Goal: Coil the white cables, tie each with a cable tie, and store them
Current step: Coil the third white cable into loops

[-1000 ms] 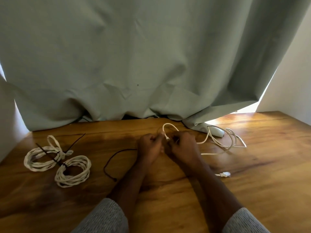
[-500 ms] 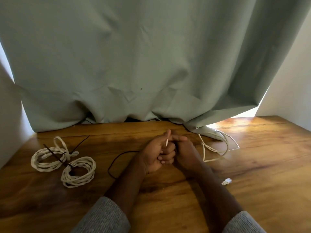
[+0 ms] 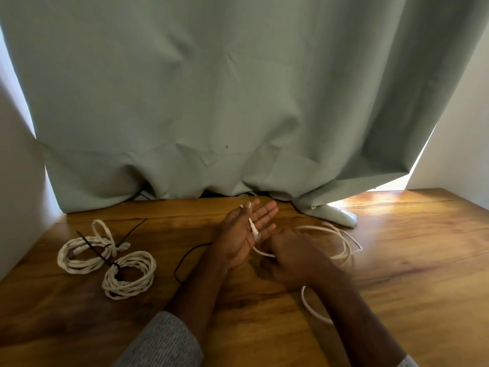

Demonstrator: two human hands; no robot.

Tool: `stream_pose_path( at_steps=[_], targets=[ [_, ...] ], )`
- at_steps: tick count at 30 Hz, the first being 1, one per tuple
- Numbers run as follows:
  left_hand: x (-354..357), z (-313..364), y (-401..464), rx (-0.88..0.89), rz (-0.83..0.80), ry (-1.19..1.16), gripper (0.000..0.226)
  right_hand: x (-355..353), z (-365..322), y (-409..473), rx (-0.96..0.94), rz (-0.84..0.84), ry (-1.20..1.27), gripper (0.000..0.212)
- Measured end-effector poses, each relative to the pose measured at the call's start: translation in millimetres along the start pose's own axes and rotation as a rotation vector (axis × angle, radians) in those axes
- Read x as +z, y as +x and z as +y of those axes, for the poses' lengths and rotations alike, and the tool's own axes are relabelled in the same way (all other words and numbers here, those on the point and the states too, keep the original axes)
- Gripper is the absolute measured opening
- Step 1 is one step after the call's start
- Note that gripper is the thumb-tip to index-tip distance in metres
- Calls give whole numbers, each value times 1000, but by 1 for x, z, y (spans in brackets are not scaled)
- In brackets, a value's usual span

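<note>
Left hand lies flat-fingered, palm up, white cable plug across it; right hand curls round the cable over the counter. Wrap even loops around the palm, keeping light tension.

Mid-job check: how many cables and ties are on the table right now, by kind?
Coiled and tied white cables: 2, rear one, front one
Loose white cable: 1, its plug end lying across the left hand, a stretch at the right hand
Black ties on the coils: 2
Loose black tie: 1
Total: 6
</note>
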State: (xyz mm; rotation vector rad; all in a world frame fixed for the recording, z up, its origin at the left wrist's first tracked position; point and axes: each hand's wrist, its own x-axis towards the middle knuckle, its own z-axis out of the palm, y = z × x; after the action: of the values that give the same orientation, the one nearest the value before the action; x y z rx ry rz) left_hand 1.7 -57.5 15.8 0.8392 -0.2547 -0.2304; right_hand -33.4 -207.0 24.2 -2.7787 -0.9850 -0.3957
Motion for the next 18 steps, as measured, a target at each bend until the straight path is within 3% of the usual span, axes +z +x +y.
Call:
stream_pose_path(
  at_steps=[2, 5, 8, 13, 18],
  targets=[
    [-2, -5, 0, 20, 15, 164, 36, -11, -1, -4, 4, 35, 85, 24],
    [-6, -6, -5, 34, 2, 599, 40, -21, 3, -9, -40, 129, 172, 16],
    [-4, -5, -11, -92, -77, 845, 55, -23, 14, -14, -73, 287, 362, 12],
    [2, 0, -13, -382, -333, 556, 76, -13, 26, -16, 66, 402, 632, 10],
    [0, 1, -14, -447, -445, 386, 75, -6, 26, -12, 108, 384, 782, 12]
  ],
)
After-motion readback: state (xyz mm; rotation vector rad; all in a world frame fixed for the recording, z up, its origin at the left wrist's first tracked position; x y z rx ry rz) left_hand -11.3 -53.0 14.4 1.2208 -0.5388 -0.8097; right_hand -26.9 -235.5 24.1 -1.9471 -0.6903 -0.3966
